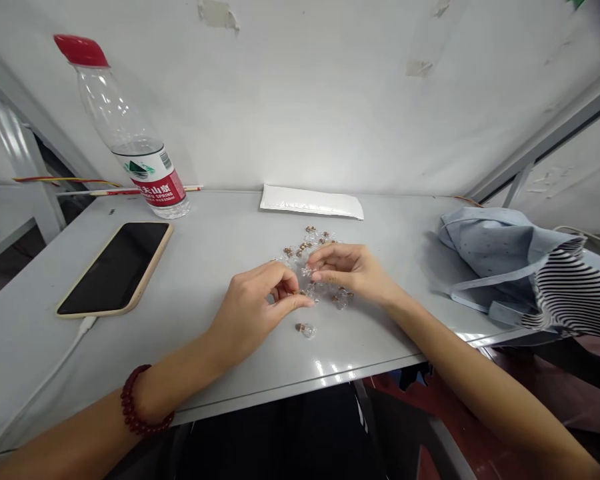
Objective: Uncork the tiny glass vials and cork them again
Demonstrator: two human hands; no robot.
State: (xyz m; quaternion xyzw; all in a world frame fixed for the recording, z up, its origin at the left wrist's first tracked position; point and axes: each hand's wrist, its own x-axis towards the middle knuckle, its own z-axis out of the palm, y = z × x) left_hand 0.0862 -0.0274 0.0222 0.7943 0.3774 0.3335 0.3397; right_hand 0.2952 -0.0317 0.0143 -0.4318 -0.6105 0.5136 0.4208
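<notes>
Left hand: our left hand (250,310), a red bead bracelet (143,400) on its wrist, reaches in from 7 o'clock. Its fingers (285,288) curl inward without clenching, and we cannot tell whether they hold anything.

Right hand: our right hand (353,270) comes in from 4 o'clock. Its fingertips (317,261) pinch together at the heap's edge, but we cannot tell whether they grasp a vial.

Vials: tiny glass vials with brown stoppers (307,253) lie in a loose heap between our hands, and a single vial (305,329) lies apart at 6 o'clock.

Handling: we judge them very light, stiff, fragile and slippery. We would take each one lightly between the finger pads, by its stopper or across its body, without squeezing the thin glass.

Surface: a smooth grey tabletop (360,353), glossy enough to show glare along its near edge.

Left side: a phone (115,270) in a tan case lies at 9 o'clock, with a white cable (45,380) running toward us. A water bottle with a red cap (140,167) stands at 11 o'clock.

Far side: a white padded envelope (313,202) lies at 12 o'clock, and a blue and striped cloth bag (510,267) sits at 2 o'clock. Behind them rises a scuffed white wall (330,100).
</notes>
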